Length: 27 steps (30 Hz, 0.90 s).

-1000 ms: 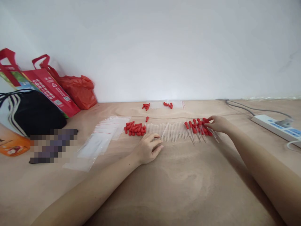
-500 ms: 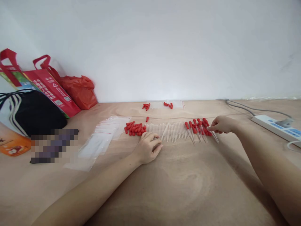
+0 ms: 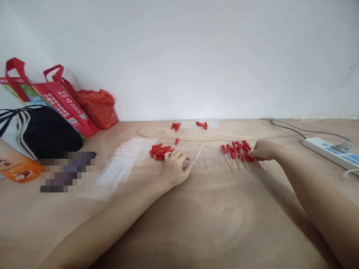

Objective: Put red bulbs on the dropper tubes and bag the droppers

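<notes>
While my left hand lies where red bulbs meet clear tubes, I cannot tell its grip | right hand at the bulb-topped droppers' right end, grip likewise unreadable to me | all on the surface

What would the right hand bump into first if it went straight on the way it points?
Most likely the red-bulbed droppers clustered just ahead of the right hand; depth is unclear, so it may already touch one.

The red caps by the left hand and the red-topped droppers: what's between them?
A row of clear tubes, in the head view, with the left hand at its left end.
</notes>
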Each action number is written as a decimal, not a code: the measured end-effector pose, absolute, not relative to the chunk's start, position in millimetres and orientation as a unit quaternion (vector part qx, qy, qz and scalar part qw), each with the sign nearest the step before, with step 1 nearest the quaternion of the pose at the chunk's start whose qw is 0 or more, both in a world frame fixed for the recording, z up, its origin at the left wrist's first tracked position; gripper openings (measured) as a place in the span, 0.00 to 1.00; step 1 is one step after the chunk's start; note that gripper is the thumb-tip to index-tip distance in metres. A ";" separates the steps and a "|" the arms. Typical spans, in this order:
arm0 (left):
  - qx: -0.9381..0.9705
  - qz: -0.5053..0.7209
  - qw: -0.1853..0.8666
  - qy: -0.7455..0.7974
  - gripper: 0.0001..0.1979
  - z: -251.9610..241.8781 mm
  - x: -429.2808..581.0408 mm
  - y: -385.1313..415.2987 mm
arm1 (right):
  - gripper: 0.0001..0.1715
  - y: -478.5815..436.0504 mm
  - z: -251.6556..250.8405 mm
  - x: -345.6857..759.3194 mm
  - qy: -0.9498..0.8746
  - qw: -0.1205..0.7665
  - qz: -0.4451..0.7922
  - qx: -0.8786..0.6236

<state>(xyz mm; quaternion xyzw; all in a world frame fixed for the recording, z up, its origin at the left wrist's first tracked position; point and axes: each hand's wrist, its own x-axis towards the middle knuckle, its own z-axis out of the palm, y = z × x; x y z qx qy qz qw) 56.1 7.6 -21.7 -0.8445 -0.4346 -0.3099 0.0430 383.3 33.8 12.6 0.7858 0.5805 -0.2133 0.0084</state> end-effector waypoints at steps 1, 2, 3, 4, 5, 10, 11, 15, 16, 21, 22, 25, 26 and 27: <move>-0.834 -0.303 0.042 -0.459 0.06 -19.3 60.8 11.9 | 0.14 33.2 14.7 382.7 0.575 0.008 -0.216 0.789; -0.827 -0.292 0.037 -0.480 0.08 -16.5 66.5 16.9 | 0.14 32.5 17.1 382.2 0.569 0.005 -0.220 0.792; -0.821 -0.277 0.030 -0.498 0.09 -13.7 72.9 22.2 | 0.13 31.8 19.5 381.8 0.564 -0.003 -0.224 0.794; -0.818 -0.258 0.024 -0.513 0.11 -11.0 79.7 27.8 | 0.13 31.0 21.8 381.3 0.560 -0.018 -0.230 0.796; -0.818 -0.238 0.018 -0.524 0.12 -8.7 86.6 33.3 | 0.12 30.2 23.8 380.4 0.556 -0.041 -0.237 0.795; -0.805 -0.170 0.004 -0.568 0.13 -5.1 111.1 53.1 | 0.10 24.8 26.8 364.9 0.569 -0.188 -0.322 0.733; -0.804 -0.164 0.005 -0.571 0.12 -5.4 113.1 54.7 | 0.10 23.7 26.5 360.0 0.577 -0.203 -0.337 0.716; -0.801 -0.146 0.016 -0.580 0.11 -5.9 115.6 55.8 | 0.10 20.0 25.4 342.2 0.611 -0.215 -0.333 0.686; -0.800 -0.142 0.019 -0.582 0.12 -5.6 116.2 55.3 | 0.10 19.4 25.3 339.1 0.615 -0.210 -0.326 0.687; -0.809 -0.134 0.034 -0.571 0.13 -3.2 123.0 52.8 | 0.04 18.5 22.0 330.2 0.656 -0.207 -0.270 0.673; -0.813 -0.135 0.036 -0.566 0.13 -2.3 124.2 52.1 | 0.04 18.7 20.2 328.2 0.667 -0.223 -0.259 0.662; -0.823 -0.150 0.042 -0.546 0.11 1.4 120.9 47.3 | 0.14 17.9 11.4 316.7 0.693 -0.294 -0.211 0.624; -0.828 -0.156 0.044 -0.537 0.10 2.5 116.6 44.6 | 0.14 16.4 7.4 310.5 0.698 -0.323 -0.182 0.613; -0.834 -0.162 0.045 -0.526 0.09 3.0 110.3 41.1 | 0.14 14.0 3.0 303.3 0.702 -0.352 -0.148 0.601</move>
